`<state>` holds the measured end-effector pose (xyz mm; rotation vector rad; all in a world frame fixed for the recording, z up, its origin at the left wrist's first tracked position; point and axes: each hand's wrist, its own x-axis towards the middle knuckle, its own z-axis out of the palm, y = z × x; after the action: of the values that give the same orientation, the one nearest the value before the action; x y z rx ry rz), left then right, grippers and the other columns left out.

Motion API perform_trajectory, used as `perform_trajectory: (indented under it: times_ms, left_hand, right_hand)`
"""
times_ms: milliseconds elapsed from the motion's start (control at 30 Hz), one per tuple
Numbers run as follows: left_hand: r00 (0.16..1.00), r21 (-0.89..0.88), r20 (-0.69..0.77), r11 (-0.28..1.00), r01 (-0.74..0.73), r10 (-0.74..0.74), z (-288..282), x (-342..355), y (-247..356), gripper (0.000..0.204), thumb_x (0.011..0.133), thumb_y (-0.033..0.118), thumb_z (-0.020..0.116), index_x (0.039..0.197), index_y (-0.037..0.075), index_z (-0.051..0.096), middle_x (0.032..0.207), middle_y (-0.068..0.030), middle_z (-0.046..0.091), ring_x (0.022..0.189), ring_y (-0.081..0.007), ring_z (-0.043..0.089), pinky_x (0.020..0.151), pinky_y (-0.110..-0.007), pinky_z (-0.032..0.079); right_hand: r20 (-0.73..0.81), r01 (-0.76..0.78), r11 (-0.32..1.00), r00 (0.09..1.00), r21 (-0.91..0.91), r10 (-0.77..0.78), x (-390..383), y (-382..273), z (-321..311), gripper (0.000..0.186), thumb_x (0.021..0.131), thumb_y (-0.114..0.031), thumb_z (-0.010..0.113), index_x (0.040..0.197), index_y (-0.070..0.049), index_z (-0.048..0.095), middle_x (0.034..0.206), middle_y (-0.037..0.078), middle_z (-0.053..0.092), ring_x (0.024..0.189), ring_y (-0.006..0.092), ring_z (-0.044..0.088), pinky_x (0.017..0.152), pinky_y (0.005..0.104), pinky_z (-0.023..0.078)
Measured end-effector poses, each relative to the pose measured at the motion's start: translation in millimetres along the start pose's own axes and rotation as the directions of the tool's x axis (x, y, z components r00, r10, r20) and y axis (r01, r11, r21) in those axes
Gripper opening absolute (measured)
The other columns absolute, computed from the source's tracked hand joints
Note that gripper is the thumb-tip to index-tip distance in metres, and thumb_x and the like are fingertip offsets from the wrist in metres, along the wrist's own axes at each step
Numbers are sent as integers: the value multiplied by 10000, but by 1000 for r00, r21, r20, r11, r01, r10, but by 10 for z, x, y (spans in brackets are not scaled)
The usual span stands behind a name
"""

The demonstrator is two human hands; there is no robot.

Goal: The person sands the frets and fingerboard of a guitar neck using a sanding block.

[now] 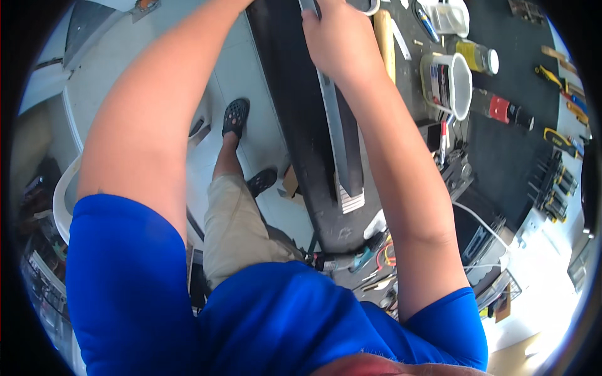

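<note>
Has a bar (338, 144) on the bench (291, 113), a stick (389, 47), then a tub (443, 84) and jar (475, 56) to the bar's right, and shoes (236, 117) on the floor (276, 216) left of the bench.

I'm in a workshop, pretty obviously: the black workbench (282, 94) is cluttered with a white plastic tub (442, 84) and a lidded jar (476, 57), and hand tools (557, 141) line its far side.

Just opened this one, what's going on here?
A person in a blue shirt is standing at a black workbench, with their right hand on a long grey bar lying along it. The left arm reaches past the top edge, so that hand is hidden. A wooden rod, a white tub and a jar sit farther right.
</note>
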<state>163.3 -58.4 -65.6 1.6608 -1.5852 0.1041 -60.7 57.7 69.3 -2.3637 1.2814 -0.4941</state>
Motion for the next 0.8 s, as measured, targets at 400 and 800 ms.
perform_trajectory:
  times_ms: [400, 800]
  left_hand:
    - [999, -30, 21, 999, 30, -29, 114, 54, 67, 482, 978, 42, 501, 1423, 12, 686, 1481, -201, 694, 1454, -369, 592, 1256, -514, 419]
    - [1000, 28, -22, 1000, -8, 9, 105, 61, -33, 492, 984, 46, 506, 1446, 26, 675, 1530, -186, 663, 1482, -353, 567, 1271, -496, 409]
  right_hand:
    - [-117, 57, 998, 992, 13, -55, 140, 98, 79, 575, 979, 4, 598, 1543, 86, 526, 1267, 373, 702, 1110, 517, 707, 977, 532, 563]
    - [43, -102, 994, 994, -41, 103, -411, 18, -31, 694, 989, -10, 651, 1654, -76, 461, 1437, 273, 657, 1343, 491, 598, 1119, 516, 530]
